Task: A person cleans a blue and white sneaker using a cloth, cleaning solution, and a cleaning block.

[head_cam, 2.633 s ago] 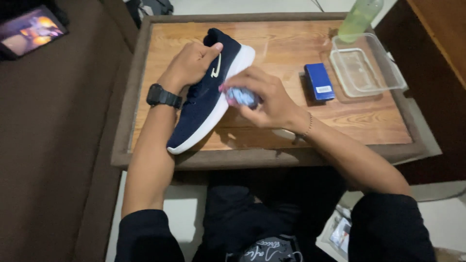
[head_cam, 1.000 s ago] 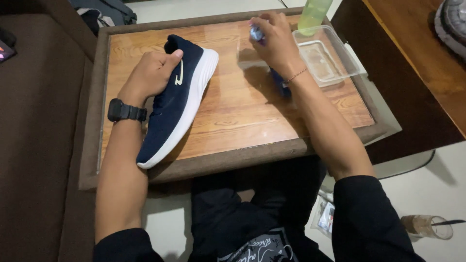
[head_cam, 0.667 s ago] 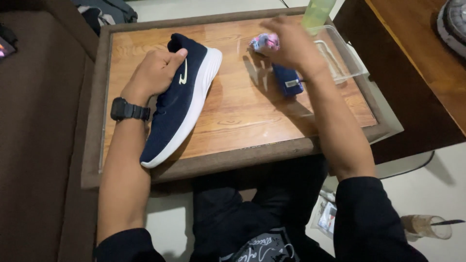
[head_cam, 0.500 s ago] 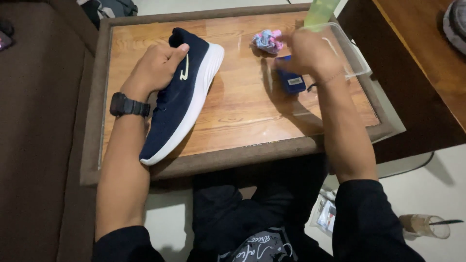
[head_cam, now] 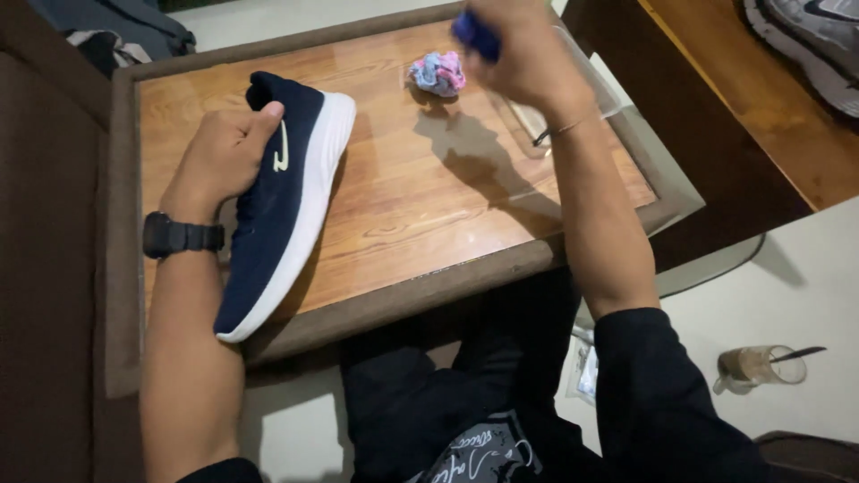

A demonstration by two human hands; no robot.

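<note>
The left hand [head_cam: 224, 156] wraps its fingers around a dark blue shoe [head_cam: 284, 201], holding it on its side along the left edge of the wooden table [head_cam: 420, 215]. The right hand [head_cam: 523, 54] is closed around a small blue block [head_cam: 476, 36] above the far edge. A crumpled pink and blue cloth [head_cam: 438, 73] lies near that far edge, just left of the right hand.

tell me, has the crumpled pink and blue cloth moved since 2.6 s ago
Yes. The cloth was in the right hand over the shoe; now it lies alone on the wooden table, nearer the far edge.
</note>
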